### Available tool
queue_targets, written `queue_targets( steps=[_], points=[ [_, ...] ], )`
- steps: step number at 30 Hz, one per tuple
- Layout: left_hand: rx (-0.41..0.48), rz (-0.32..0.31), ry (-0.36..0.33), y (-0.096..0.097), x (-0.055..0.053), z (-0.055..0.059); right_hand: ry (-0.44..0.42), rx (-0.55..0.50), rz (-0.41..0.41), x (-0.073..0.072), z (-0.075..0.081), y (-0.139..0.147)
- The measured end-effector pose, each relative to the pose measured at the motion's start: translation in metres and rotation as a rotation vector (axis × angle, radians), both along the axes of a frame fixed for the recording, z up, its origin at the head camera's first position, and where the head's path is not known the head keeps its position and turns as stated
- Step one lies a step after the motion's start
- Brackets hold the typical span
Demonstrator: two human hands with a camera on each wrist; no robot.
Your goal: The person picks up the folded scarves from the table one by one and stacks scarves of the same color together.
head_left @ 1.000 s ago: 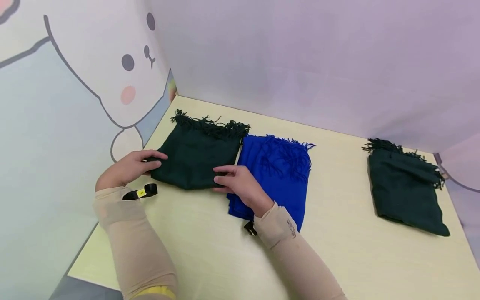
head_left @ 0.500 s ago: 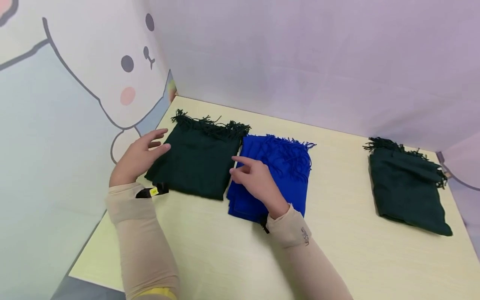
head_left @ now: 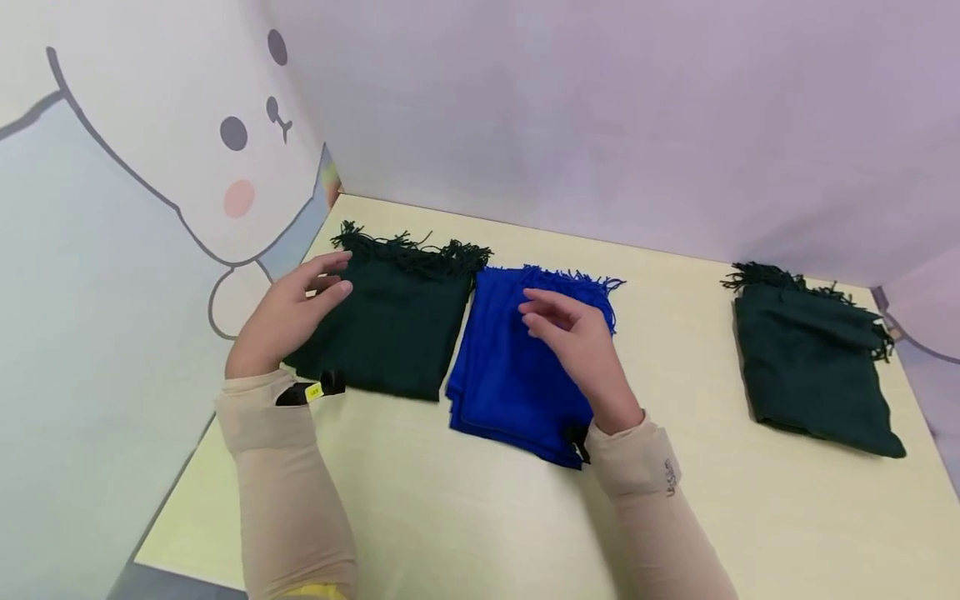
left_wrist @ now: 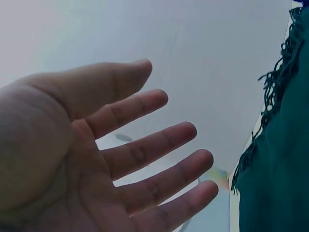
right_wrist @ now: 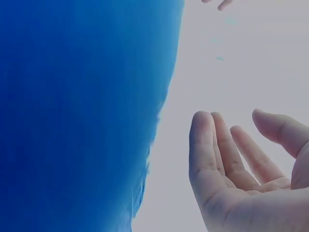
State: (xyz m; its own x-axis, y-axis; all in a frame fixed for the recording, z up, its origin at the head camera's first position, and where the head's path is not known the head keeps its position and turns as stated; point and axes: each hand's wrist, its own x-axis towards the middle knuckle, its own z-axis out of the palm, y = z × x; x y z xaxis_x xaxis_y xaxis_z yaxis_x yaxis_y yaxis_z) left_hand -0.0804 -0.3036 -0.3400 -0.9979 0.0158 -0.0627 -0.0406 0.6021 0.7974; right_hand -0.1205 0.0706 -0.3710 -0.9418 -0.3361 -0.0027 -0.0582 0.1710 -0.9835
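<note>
A folded dark green scarf [head_left: 390,333] lies flat at the left of the table, its fringe toward the back wall. Over its left side hovers my left hand [head_left: 288,312], fingers relaxed and holding nothing; the left wrist view shows the spread fingers [left_wrist: 166,140] apart from the green cloth [left_wrist: 277,174]. Right beside the green scarf lies a folded blue scarf [head_left: 502,358], also fringed at the back. My right hand [head_left: 581,350] is above the blue scarf's right part with loosely bent fingers and nothing in them. In the right wrist view the blue cloth [right_wrist: 82,116] stands apart from the fingers.
Another folded dark green scarf [head_left: 813,367] with fringe lies at the far right of the pale table [head_left: 667,333]. A lilac wall [head_left: 600,125] closes off the back, and a wall with a cartoon animal [head_left: 150,275] stands at the left.
Both hands have let go of the left green scarf, whose front edge now lies flat. The left hand rose slightly; the right hand moved rightward over the blue scarf.
</note>
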Motion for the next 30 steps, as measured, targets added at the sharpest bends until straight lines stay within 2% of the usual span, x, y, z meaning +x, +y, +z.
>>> queue_targets(
  steps=[10, 16, 21, 26, 30],
  points=[
    [0.042, -0.105, 0.05, 0.035, -0.014, -0.003, -0.024, -0.028, -0.09, -0.001, 0.0, 0.041],
    [0.062, -0.153, 0.104, 0.059, -0.018, -0.001, -0.025, -0.027, -0.138, 0.0, -0.005, 0.064],
    [0.108, -0.194, 0.148, 0.086, -0.021, -0.005, -0.022, -0.003, -0.211, 0.002, -0.009, 0.093],
    [0.178, -0.29, 0.128, 0.12, -0.026, -0.01, -0.056, 0.013, -0.292, 0.007, -0.01, 0.127],
    [0.208, -0.365, 0.105, 0.15, -0.033, -0.017, -0.095, -0.016, -0.355, 0.015, -0.012, 0.154]
  ],
)
